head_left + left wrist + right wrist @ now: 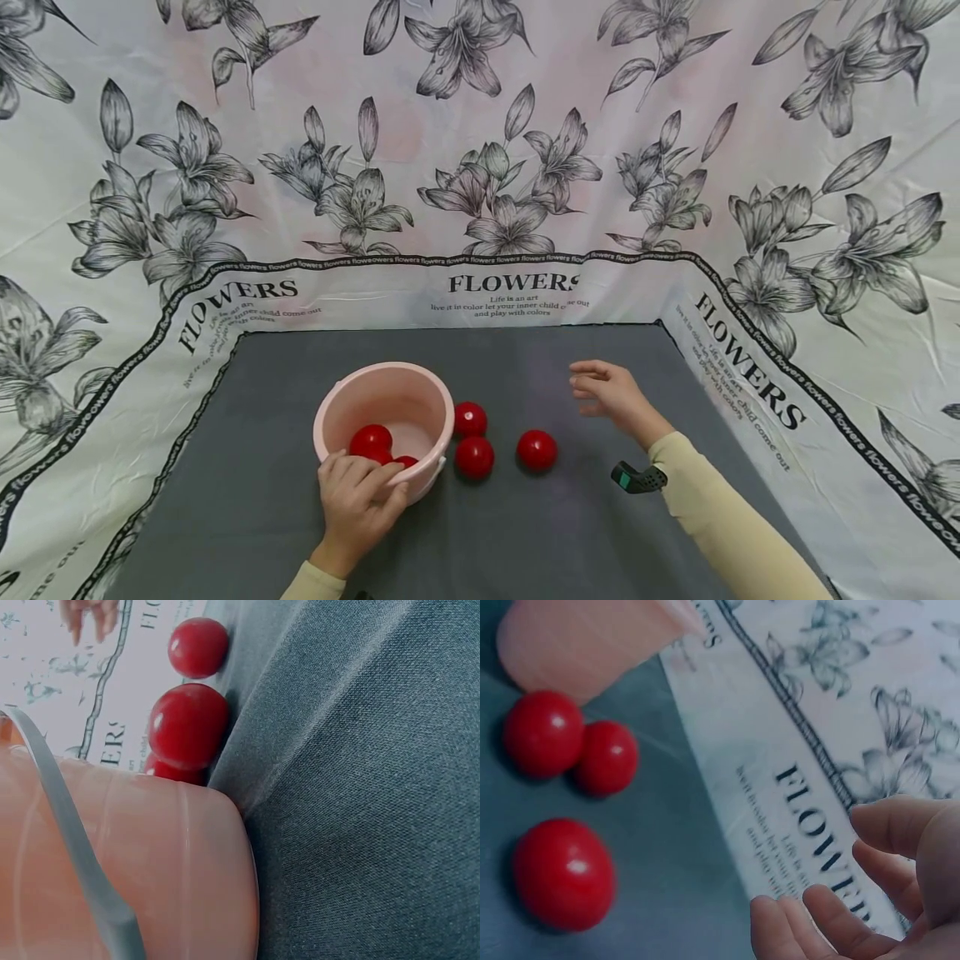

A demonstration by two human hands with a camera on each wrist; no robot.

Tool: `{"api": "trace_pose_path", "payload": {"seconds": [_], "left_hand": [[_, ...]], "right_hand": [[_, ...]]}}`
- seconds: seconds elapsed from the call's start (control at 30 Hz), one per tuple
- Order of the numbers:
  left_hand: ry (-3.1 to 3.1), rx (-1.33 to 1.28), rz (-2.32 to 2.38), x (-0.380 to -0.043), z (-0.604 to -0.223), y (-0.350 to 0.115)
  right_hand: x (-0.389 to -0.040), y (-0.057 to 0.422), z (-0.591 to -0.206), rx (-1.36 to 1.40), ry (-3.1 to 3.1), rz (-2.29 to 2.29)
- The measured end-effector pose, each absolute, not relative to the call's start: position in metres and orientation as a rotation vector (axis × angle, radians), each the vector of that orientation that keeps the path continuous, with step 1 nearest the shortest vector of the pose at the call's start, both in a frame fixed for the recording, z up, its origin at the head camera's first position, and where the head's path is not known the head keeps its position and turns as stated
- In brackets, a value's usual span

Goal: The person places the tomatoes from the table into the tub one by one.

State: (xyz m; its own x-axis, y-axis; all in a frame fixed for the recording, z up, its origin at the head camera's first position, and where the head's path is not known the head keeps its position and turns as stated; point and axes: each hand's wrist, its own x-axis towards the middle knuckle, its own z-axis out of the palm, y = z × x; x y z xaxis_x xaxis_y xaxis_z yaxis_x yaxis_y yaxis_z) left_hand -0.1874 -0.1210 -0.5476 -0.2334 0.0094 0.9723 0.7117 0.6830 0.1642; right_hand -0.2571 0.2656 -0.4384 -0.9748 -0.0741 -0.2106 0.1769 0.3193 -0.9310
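A pink bucket (435,467) stands tilted slightly on the grey cloth, its mouth facing up toward the head camera. My left hand (358,504) grips its near rim, fingers hooked over the edge. Inside the bucket lie shiny red balls (371,438), partly hidden behind those fingers. Two more red balls (475,457) sit close against the bucket's right side. A single red ball (537,451) rests apart, farther right. My right hand (617,398) hovers up and right of that ball, fingers loosely bent with nothing in them, as the right wrist view also shows.
Dark grey cloth (570,533) covers the tabletop. White floral fabric (510,292) printed with FLOWERS rises along the back and both sides. A grey handle (71,825) hangs against the bucket's outer wall. A black band (637,477) shows by the right wrist.
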Motion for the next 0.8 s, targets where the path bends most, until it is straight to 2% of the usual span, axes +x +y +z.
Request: {"api": "trace_pose_path", "payload": {"seconds": [0.3, 0.8], "left_hand": [[-1.682, -0.595, -0.728, -0.189, -0.549, -0.121], [-1.702, -0.592, -0.725, -0.188, -0.548, -0.124]], "right_hand": [[-0.243, 0.275, -0.482, 0.158, 2.346, -1.732], [-0.237, 0.248, -0.532, 0.234, 2.322, -1.767]]}}
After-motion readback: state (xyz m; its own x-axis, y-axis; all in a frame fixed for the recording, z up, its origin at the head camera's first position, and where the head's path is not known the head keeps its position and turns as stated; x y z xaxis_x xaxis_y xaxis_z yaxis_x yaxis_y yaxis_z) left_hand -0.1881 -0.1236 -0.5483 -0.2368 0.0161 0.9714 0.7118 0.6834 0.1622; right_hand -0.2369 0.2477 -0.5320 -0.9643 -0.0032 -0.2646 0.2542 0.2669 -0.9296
